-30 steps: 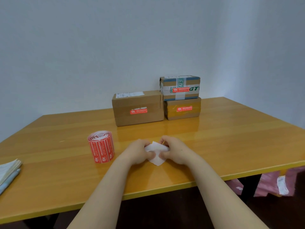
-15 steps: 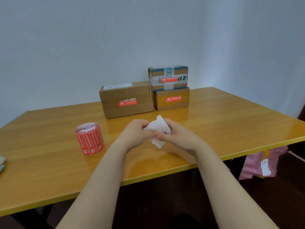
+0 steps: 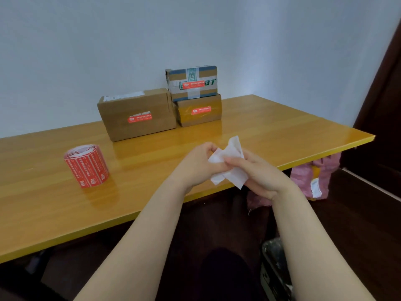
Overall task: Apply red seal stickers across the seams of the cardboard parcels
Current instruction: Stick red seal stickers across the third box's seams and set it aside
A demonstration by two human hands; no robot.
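All three parcels (image 3: pixel 138 114) behind the roll (image 3: pixel 86 166) carry seals (image 3: pixel 140 118); the task seems done. Left hand (image 3: pixel 195 166) and right hand (image 3: pixel 258 177) pinch paper (image 3: pixel 230 153).

On the table (image 3: pixel 271 131), sticker roll (image 3: pixel 86 167) at nine o'clock, first parcel (image 3: pixel 136 115) at twelve, second parcel (image 3: pixel 198 111) at one, third parcel (image 3: pixel 193 83) atop it.

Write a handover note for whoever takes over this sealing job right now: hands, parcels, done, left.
Hands: left hand and right hand both grip a crumpled white paper sheet over the yellow wooden table's edge.
Things: red sticker roll upright at left; behind, wide brown cardboard parcel beside yellow-taped parcel, grey-taped parcel stacked on it.
Done: each front shows a red seal sticker.
Left: drop the paper; check hidden faces.
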